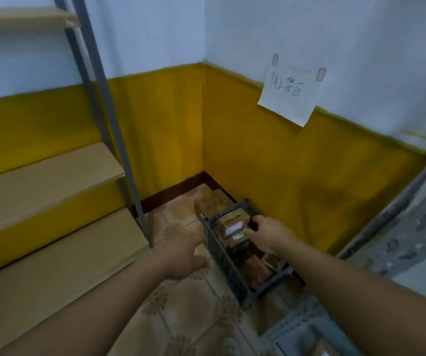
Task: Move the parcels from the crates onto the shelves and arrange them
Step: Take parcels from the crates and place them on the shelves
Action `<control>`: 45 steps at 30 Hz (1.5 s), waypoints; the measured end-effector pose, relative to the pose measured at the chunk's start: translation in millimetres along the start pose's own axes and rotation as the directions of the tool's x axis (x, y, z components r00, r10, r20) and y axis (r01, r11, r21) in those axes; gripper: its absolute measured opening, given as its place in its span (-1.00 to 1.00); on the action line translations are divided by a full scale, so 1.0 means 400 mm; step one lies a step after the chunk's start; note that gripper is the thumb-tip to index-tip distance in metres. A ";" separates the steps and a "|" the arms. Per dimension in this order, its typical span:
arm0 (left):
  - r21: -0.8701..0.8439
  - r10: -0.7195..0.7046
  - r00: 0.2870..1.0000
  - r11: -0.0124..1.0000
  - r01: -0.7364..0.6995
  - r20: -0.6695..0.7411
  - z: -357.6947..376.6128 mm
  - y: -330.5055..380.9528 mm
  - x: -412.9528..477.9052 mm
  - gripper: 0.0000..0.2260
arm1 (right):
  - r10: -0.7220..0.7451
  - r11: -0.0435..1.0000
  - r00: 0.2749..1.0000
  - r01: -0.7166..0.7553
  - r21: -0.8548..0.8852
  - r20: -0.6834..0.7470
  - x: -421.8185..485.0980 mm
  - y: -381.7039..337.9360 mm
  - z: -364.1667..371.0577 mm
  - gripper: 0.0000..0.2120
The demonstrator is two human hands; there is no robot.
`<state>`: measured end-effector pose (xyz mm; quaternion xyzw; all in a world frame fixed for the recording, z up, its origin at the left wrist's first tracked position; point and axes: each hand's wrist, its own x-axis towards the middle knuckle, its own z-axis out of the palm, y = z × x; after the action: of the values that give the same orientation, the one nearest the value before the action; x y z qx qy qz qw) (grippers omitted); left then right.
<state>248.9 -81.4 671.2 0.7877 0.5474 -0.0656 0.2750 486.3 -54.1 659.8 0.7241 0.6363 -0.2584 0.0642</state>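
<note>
Fingers (194, 238) of left hand (181, 255) straight, empty, between beige board shelves (52, 173) and dark grey slatted plastic crate (218, 258). Top brown cardboard parcel with white label (231, 222) sits in crate. Right hand (268, 235) touches its right edge, grip unclear. Risk: a one-sided lift tilts the parcel, so it snags the crate wall or drops.

pale blue walls (335, 34) with yellow lower band, dark skirting (181, 191), patterned beige floor tiles (194, 317), handwritten paper note (288, 96)
</note>
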 end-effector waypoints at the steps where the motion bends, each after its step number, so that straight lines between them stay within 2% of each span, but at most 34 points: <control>1: 0.014 0.008 0.999 1.000 -0.009 0.042 -0.002 -0.009 0.053 -0.45 | 0.030 0.999 0.999 -0.030 0.011 0.017 0.030 0.013 0.007 -0.32; 8: 0.055 0.055 0.968 0.996 -0.071 0.246 -0.033 -0.020 0.399 -0.43 | 0.196 0.970 0.978 -0.203 0.132 0.065 0.242 0.119 0.022 -0.37; 11: 0.035 0.101 0.938 0.992 -0.119 0.332 -0.060 -0.028 0.515 -0.43 | 0.213 0.970 0.972 -0.223 0.099 0.099 0.297 0.166 0.014 -0.47; 14: 0.027 0.131 0.898 0.987 -0.157 0.421 -0.083 -0.044 0.628 -0.42 | 0.305 0.927 0.941 -0.329 0.181 0.148 0.341 0.202 0.006 -0.49; 19: 0.082 0.227 0.817 0.945 -0.316 0.530 -0.106 -0.077 0.866 -0.43 | 0.546 0.714 0.818 -0.568 0.408 0.182 0.425 0.230 0.032 -0.43; 23: 0.091 0.247 0.729 0.916 -0.390 0.638 -0.095 -0.110 1.063 -0.41 | 0.640 0.608 0.739 -0.655 0.448 0.212 0.499 0.215 0.088 -0.48; 27: 0.142 0.205 0.714 0.908 -0.395 0.669 -0.055 -0.119 1.186 -0.42 | 0.679 0.526 0.697 -0.681 0.510 0.231 0.556 0.215 0.144 -0.51; 33: 0.117 0.236 0.730 0.910 -0.397 0.641 0.116 -0.099 1.317 -0.54 | 0.692 0.406 0.675 -0.657 0.635 0.255 0.673 0.326 0.249 -0.70; 36: 0.093 0.218 0.750 0.933 -0.348 0.624 0.249 -0.097 1.389 -0.48 | 0.714 0.365 0.651 -0.660 0.656 0.257 0.749 0.415 0.349 -0.71; 41: 0.130 0.229 0.781 0.921 -0.367 0.581 0.507 -0.110 1.531 -0.44 | 0.668 0.363 0.682 -0.648 0.669 0.299 0.883 0.549 0.568 -0.80; 43: 0.141 0.235 0.795 0.918 -0.370 0.559 0.626 -0.126 1.599 -0.48 | 0.646 0.384 0.698 -0.647 0.659 0.309 0.941 0.602 0.671 -0.72; 45: 0.133 0.267 0.803 0.911 -0.391 0.534 0.692 -0.123 1.651 -0.51 | 0.630 0.451 0.716 -0.653 0.609 0.301 0.978 0.640 0.724 -0.65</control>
<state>518.3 336.8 154.0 0.8530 0.2985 -0.2846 0.3199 668.1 124.8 172.5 0.8756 0.1739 -0.4389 -0.1019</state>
